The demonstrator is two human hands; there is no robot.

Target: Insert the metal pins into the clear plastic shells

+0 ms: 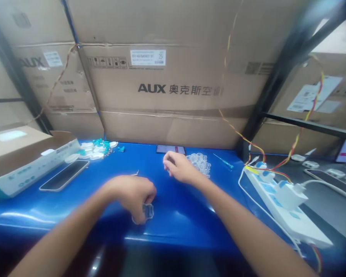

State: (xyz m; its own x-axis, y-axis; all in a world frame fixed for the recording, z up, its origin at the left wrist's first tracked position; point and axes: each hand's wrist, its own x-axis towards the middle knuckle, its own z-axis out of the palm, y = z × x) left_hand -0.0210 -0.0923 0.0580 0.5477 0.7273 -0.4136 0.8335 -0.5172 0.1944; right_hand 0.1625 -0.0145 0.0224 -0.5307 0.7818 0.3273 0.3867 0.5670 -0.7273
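Note:
My left hand is closed around a small clear plastic piece low over the front of the blue tabletop. Part of that piece is covered by the fingers. Farther back, my right hand has its fingers curled together above the table; whatever is in them, if anything, is hidden. Just right of it lies a pile of similar clear plastic pieces. A small metal bit rests on the table behind my left hand.
White and teal parts lie at the back left, beside a phone and an open carton. Another phone stands at the back. A thin screwdriver and a power strip with cables are at right. Large cardboard boxes wall the back.

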